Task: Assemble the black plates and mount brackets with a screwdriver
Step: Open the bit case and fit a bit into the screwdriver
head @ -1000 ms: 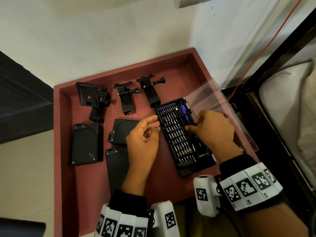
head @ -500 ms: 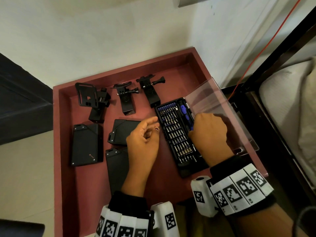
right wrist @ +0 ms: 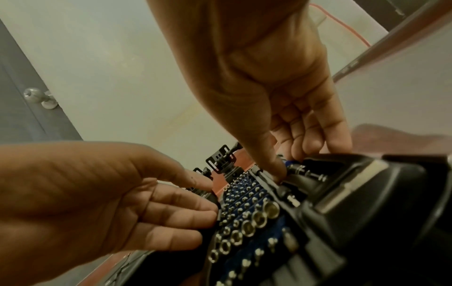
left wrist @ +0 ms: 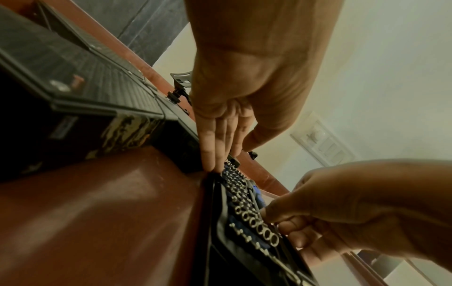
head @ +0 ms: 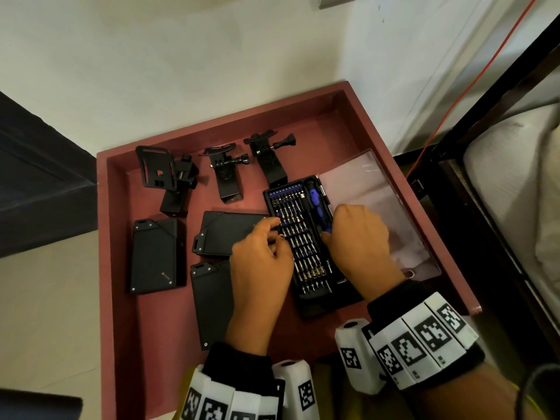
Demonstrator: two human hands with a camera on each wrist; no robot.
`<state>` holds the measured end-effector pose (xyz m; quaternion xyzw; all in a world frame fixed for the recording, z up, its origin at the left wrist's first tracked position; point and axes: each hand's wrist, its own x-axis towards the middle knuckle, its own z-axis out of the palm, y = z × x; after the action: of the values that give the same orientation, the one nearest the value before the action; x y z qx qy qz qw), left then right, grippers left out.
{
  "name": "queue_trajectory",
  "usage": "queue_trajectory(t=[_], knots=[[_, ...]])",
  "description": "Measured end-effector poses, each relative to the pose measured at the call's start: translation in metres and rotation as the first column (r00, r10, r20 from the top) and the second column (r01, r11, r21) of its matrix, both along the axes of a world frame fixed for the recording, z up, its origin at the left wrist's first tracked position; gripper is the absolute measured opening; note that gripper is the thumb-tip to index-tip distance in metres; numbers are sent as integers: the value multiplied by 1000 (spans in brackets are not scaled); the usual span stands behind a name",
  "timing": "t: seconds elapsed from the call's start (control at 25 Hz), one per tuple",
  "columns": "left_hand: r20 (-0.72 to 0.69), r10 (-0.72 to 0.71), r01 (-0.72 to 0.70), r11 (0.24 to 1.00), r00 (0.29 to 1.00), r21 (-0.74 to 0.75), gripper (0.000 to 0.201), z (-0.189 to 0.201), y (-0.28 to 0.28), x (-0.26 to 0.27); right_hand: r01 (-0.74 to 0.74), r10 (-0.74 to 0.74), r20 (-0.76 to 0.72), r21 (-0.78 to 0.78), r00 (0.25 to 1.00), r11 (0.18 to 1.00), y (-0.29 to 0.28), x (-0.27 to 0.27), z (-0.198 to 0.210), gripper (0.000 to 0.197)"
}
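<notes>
a dark red raised-rim tray [head: 391, 174] beside a white wall carries three flat black rectangular plates [head: 156, 256], three black hinged mount brackets [head: 225, 174] and an open black bit case [head: 303, 234], where the right hand [head: 360, 241], fingertips hidden, pinches the blue-handled screwdriver [head: 316, 204] while the left hand [head: 260, 268] rests straight-fingered on the case edge.

Head view steeply downward, wrist views low, close, sharing the bit case [head: 306, 241]

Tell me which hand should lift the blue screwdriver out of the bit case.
Right. The right hand already has its fingertips at the blue screwdriver in the bit case; the left hand rests at the case's opposite edge, likely steadying it.
</notes>
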<state>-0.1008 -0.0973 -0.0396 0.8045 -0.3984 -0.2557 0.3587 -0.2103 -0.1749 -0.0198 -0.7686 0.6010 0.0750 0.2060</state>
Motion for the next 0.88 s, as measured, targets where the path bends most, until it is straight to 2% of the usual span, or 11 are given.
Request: queue_trajectory(t=[0.2,0.36,0.56,0.64,0.8,0.88], knots=[[58,16,-17,999,998,31,33,6,0,-1,29,-28,73,-7,997,1000,1,1,2,13],[66,49,-51,998,997,25,31,9,1,6,118,-122,115,41,986,992,0,-2,2,40],[45,70,-71,997,996,16,30,10,0,6,216,-247,286,135,926,967,-14,-17,-5,27],[47,70,-71,997,996,29,29,11,1,5,213,-241,293,124,925,969,-16,-18,-8,25],[47,52,-53,998,998,29,30,12,1,4,121,-132,211,64,968,991,-11,-13,-14,45],[37,55,-57,998,998,32,32,12,1,5,121,-134,219,75,966,990,-13,-13,-15,44]])
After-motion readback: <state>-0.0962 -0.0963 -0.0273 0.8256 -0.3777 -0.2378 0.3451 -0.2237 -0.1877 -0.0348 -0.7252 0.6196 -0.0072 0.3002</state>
